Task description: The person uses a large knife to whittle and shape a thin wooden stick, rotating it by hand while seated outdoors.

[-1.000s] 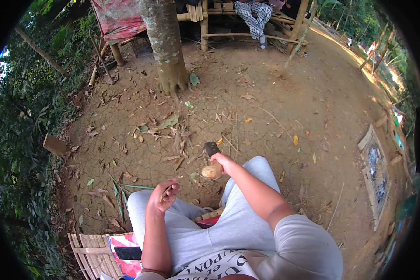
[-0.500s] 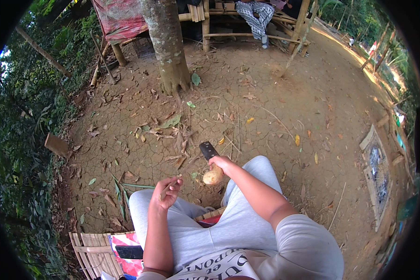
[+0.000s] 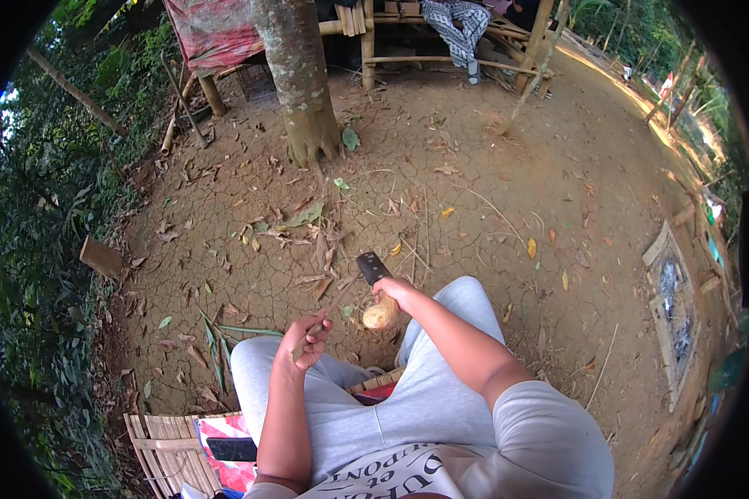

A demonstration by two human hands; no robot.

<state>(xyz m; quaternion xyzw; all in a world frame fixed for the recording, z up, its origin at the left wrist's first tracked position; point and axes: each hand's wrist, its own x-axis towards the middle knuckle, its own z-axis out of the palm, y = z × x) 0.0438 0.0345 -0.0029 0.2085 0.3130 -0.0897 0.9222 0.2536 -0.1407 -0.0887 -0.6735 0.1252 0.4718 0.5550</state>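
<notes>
My right hand [image 3: 395,293] is closed around a broad-bladed knife [image 3: 373,268]. Its dark, light-spotted blade points forward, and its thick, pale, rounded wooden end sticks out below the fist. To the left, over my left knee, the fingers of my left hand [image 3: 308,341] are curled around a thin brown stick [image 3: 299,352]. The stick slants up and to the right, toward the knife; its far end blends with the ground litter. The two hands are apart, and the stick does not clearly touch the blade.
I sit on a bamboo-slat seat [image 3: 154,453], a dark phone [image 3: 231,449] on red-and-white cloth at my left. Dry leaves litter the cracked earth. Ahead are a tree trunk [image 3: 295,79] and a person's patterned trousers [image 3: 458,32] by a bamboo structure. An ashy framed patch [image 3: 672,312] lies right.
My left hand has shifted slightly to the right and turned, so more of the stick shows, tilted toward the knife. My right hand and the knife have barely moved.
</notes>
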